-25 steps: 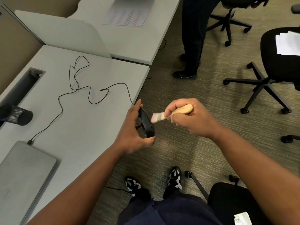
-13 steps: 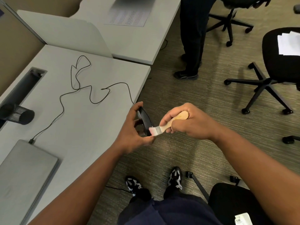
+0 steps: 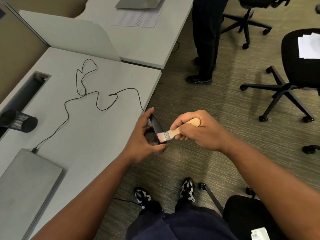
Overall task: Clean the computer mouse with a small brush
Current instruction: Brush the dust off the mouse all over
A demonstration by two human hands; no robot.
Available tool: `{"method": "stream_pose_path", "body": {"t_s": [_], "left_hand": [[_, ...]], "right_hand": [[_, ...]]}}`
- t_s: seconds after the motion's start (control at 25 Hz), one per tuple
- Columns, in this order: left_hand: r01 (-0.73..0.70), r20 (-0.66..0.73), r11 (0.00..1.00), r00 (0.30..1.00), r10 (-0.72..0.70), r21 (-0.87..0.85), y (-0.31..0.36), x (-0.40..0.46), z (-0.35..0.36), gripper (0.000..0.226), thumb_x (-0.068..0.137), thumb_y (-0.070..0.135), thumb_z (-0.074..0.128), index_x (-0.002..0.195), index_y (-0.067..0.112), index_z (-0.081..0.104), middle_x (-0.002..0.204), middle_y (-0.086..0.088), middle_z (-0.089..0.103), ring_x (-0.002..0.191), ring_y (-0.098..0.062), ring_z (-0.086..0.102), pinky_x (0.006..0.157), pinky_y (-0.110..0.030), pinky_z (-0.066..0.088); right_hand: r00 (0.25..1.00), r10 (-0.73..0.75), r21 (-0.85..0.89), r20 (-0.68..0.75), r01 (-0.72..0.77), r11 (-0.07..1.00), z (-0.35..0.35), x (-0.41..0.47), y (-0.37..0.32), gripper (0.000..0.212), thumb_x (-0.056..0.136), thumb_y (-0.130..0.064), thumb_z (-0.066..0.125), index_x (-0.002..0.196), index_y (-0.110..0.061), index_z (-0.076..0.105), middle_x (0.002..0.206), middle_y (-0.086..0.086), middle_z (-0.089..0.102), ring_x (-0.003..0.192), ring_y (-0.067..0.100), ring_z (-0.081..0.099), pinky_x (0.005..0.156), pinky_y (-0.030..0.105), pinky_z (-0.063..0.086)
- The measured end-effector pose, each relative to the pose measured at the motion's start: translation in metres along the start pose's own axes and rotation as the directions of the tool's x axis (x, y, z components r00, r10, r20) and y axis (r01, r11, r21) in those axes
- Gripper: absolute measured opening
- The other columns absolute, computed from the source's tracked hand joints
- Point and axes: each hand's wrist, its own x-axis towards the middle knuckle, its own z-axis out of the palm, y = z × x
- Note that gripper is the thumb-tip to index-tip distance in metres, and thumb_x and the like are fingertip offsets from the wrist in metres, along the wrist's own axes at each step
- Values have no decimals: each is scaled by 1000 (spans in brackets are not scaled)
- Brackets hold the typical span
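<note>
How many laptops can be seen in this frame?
2. One closed laptop lies on the near desk at lower left, with the cable plugged in; another sits on the far desk, cut off by the top edge.

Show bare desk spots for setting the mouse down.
Bare near desk between cable, laptop and left hand; also the far corner beside the divider. Crowded: the cable loops and by the mesh cup.

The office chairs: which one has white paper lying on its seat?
The black chair at the right edge, with white sheets on its seat. The far chair shows none, and the near chair carries only a small tag.
</note>
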Motion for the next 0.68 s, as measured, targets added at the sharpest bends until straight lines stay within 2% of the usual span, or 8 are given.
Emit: {"method": "stream_pose_path", "body": {"t_s": [0.08,0.12,0.24,0.28,0.4,0.52,0.6,0.68], "left_hand": [[2,-4,999,1000,-2,-37,1,1,2,126,66,3,97,162,48,29,167,12,30,135,-19,56,77,-30,65],[2,0,999,1000,-2,-49,1,2,2,126,67,1,97,162,47,29,164,13,33,132,-16,58,78,-29,64],[10,23,996,1000,-8,-84,1,1,3,124,70,-1,96,163,44,29,148,33,40,122,1,62,80,-28,64],[14,33,996,999,-11,-89,0,2,3,124,69,-1,96,164,44,28,144,37,41,120,4,62,80,-29,65],[21,40,997,999,-18,-72,-3,2,2,127,70,-2,95,164,45,25,147,29,39,121,2,62,81,-27,64],[33,24,998,999,-32,-61,-6,3,-2,130,70,-2,96,164,49,23,154,16,38,126,-9,61,80,-26,64],[34,19,998,999,-33,-52,-6,4,-4,130,69,-1,96,163,52,23,157,17,31,126,-4,57,77,-24,63],[17,15,999,1000,-17,-32,-6,4,-6,128,69,1,97,160,56,25,158,22,28,126,2,52,76,-21,62]], "right_hand": [[1000,23,-1,8,-23,1000,0,-1,0,27,80,-28,55,88,-25,81,78,3,79,71,23,75,68,53,61],[999,14,18,-29,-14,1000,1,0,-1,26,82,-27,55,89,-25,80,79,3,79,72,22,75,68,52,61],[972,-42,68,-230,59,996,0,4,-2,24,91,-21,58,98,-31,79,86,4,80,79,25,76,72,59,61],[967,-50,54,-250,65,996,0,5,-2,24,92,-22,58,99,-33,78,87,4,80,81,28,76,72,62,60],[983,-10,42,-182,18,999,0,6,1,24,89,-22,57,94,-29,79,85,4,80,80,32,75,72,63,60],[995,47,39,-84,-44,998,-3,3,4,25,81,-28,56,85,-25,80,79,4,79,70,21,75,65,44,61],[998,62,24,-29,-61,998,-2,0,3,29,75,-37,55,81,-23,80,75,5,78,66,15,72,59,31,58],[995,23,47,-100,-18,999,-1,1,1,26,78,-34,57,83,-25,80,76,4,79,66,16,73,58,33,58]]}}
